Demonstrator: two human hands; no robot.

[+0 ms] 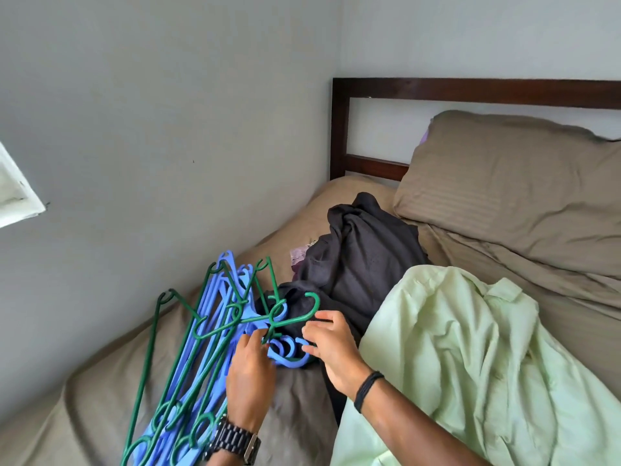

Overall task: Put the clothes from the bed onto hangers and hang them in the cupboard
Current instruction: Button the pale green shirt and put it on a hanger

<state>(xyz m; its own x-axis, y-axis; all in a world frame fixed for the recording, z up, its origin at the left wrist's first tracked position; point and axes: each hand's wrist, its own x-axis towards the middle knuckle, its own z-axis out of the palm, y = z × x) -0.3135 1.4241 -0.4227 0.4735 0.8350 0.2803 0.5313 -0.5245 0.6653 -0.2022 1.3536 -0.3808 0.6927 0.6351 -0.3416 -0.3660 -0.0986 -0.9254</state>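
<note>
Both hands work a tangle of hangers: my left grip pinches the hooks, my right grip hovers spread just beside. From here I reckon one green hanger, interlocked, could drag the rest or snag the dark garment just beyond.

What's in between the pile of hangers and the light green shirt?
In the head view, both hands, left and right, and the dark garment lie between the hangers and the green shirt.

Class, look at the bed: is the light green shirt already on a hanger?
No. The light green shirt lies crumpled on the bed, while the hangers sit in a separate pile beside the hands.
</note>
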